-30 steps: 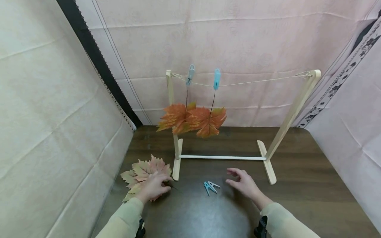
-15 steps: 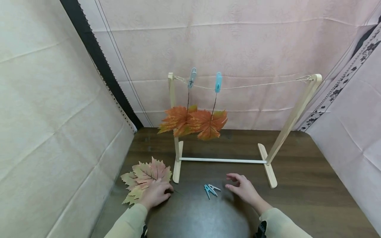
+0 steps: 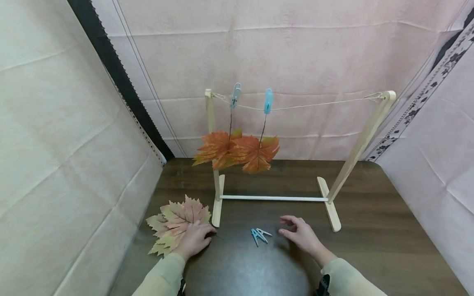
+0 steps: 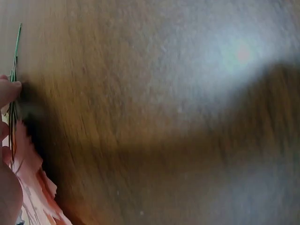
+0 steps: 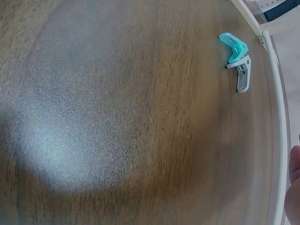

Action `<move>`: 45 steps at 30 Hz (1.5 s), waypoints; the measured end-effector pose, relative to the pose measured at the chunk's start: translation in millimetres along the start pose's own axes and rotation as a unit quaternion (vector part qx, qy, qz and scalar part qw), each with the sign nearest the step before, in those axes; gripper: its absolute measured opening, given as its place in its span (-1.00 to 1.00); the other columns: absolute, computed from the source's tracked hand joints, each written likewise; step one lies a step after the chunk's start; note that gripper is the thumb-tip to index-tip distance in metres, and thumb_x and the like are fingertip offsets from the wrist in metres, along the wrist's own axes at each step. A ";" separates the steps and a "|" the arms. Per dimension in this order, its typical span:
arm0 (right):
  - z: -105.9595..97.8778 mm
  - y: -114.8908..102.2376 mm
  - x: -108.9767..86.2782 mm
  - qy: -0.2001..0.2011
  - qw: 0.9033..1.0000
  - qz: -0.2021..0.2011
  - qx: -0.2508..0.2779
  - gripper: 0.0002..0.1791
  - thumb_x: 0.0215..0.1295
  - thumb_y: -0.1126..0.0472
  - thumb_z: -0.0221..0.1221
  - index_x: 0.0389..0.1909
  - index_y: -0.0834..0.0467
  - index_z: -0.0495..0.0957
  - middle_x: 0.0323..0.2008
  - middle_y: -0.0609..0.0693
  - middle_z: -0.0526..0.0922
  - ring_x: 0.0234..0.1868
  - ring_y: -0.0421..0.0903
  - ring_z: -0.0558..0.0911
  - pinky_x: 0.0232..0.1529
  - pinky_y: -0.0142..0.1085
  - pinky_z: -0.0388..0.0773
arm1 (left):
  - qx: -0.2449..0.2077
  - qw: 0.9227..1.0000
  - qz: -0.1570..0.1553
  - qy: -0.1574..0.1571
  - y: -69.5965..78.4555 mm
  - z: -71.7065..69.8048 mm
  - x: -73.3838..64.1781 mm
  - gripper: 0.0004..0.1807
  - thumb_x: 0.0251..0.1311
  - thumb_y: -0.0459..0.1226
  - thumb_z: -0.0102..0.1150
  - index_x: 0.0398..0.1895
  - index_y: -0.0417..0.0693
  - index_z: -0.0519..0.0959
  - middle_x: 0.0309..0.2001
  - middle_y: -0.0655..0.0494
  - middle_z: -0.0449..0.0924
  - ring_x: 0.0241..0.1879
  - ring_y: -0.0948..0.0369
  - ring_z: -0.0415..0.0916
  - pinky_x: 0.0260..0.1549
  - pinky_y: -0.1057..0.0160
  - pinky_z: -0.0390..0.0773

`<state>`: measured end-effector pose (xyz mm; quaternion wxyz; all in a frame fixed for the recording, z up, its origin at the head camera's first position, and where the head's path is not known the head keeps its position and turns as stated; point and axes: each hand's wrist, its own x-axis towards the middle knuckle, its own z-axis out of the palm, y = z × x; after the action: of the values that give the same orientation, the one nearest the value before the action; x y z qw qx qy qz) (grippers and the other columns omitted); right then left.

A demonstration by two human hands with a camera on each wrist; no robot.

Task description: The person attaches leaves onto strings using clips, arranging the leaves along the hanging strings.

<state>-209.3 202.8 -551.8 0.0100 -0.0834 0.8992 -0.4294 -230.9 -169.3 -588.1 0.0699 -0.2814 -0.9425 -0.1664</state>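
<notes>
Pale pink-and-green artificial maple leaves (image 3: 177,220) lie stacked at the left of the table. My left hand (image 3: 194,239) rests over their right side, and in the left wrist view its fingers pinch the bunched thin green stems (image 4: 16,56). Two clothespins, a blue one (image 5: 234,46) and a paler one (image 5: 243,75), lie touching each other between my hands. To their right, my right hand (image 3: 301,236) hovers with fingers loosely bent and nothing in them. In the right wrist view only a bit of that hand shows at the right edge.
Behind the hands stands a wooden frame with a right post (image 3: 357,152), a white bottom bar (image 3: 274,198) and a string (image 3: 314,104). Two blue clothespins (image 3: 268,101) on the string hold orange maple leaves (image 3: 255,153) by their stems. Pale cloth walls (image 3: 296,61) enclose the table.
My left hand has shifted slightly over the leaves, its fingers drawing closer to the stems. The right hand stays nearly still. The head view has tilted a little.
</notes>
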 end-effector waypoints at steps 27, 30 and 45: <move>8.6 0.6 -1.5 -0.008 1.000 0.014 0.002 -0.53 -0.05 0.02 0.25 -0.05 0.00 0.45 -0.24 -0.23 0.54 -0.19 -0.20 0.42 -0.19 -0.20 0.37 | -0.075 0.994 0.025 0.078 5.1 -45.2 27.8 -0.88 -0.05 -0.36 0.20 -0.43 0.06 0.55 -0.37 0.26 0.47 -0.31 0.23 0.32 -0.30 0.20 0.29; 11.5 2.2 -1.8 -0.013 1.000 0.015 0.005 -0.51 -0.05 0.00 0.24 -0.04 0.02 0.45 -0.24 -0.24 0.54 -0.19 -0.20 0.41 -0.19 -0.21 0.37 | -0.099 0.993 -0.006 0.060 8.4 -54.3 29.2 -0.91 0.02 -0.33 0.15 -0.39 0.05 0.55 -0.34 0.29 0.44 -0.30 0.26 0.29 -0.30 0.22 0.31; 16.2 4.1 -1.2 -0.031 0.999 0.025 0.018 -0.50 -0.03 -0.06 0.21 -0.02 -0.04 0.42 -0.20 -0.21 0.52 -0.17 -0.19 0.43 -0.17 -0.18 0.39 | -0.091 0.995 -0.005 0.026 12.0 -51.0 35.4 -0.94 0.07 -0.26 0.10 -0.39 0.10 0.55 -0.37 0.32 0.49 -0.34 0.29 0.30 -0.28 0.18 0.25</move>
<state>-207.2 193.0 -565.2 0.0506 -0.0737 0.8926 -0.4418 -251.7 -159.9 -529.2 0.0679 -0.2774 -0.9226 -0.2595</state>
